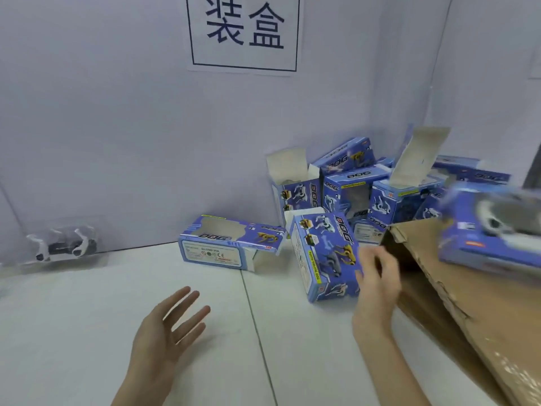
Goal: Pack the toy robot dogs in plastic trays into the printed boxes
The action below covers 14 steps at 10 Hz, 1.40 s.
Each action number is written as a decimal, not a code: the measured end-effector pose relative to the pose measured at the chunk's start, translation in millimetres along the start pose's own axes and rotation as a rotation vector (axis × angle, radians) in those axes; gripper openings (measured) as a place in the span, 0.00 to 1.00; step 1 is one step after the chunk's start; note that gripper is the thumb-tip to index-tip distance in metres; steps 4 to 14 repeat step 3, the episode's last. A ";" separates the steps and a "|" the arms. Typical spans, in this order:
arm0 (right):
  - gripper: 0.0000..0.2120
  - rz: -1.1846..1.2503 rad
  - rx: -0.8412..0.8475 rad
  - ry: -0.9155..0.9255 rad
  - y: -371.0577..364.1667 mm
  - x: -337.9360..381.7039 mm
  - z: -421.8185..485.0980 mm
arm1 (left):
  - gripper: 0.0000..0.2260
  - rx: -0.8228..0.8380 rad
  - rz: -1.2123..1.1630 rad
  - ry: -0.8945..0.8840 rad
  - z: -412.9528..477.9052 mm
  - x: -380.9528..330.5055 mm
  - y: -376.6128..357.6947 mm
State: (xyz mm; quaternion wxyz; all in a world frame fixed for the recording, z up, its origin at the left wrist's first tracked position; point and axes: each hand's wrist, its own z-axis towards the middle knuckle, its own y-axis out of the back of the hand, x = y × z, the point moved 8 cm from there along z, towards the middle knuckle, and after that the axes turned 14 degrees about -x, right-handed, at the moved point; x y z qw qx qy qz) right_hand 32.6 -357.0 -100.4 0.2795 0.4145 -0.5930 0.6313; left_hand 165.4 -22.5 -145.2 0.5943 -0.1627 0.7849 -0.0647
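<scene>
A black and white toy robot dog in a clear plastic tray (63,244) lies at the far left against the wall. An empty blue printed box (231,244) lies on its side mid-table. A second blue box (325,256) lies tilted beside it. My right hand (377,276) hovers at that box's right edge, fingers loosely curled, holding nothing. My left hand (167,326) is above the table, palm flat and fingers spread. A blurred blue box with a dog inside (491,230) is over the cardboard carton at the right, in no hand.
Several blue printed boxes (351,183) are heaped in the back right corner, some with flaps up. A brown cardboard carton (468,312) fills the right side. A paper sign (243,33) hangs on the wall. A seam (257,326) runs down the white table.
</scene>
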 end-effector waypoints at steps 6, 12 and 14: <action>0.09 -0.358 0.361 0.134 -25.8 -26.4 -24.9 | 0.24 0.174 1.510 -0.769 4.2 39.9 -33.8; 0.09 -0.358 0.361 0.134 -25.8 -26.4 -24.9 | 0.24 0.174 1.510 -0.769 4.2 39.9 -33.8; 0.09 -0.358 0.361 0.134 -25.8 -26.4 -24.9 | 0.24 0.174 1.510 -0.769 4.2 39.9 -33.8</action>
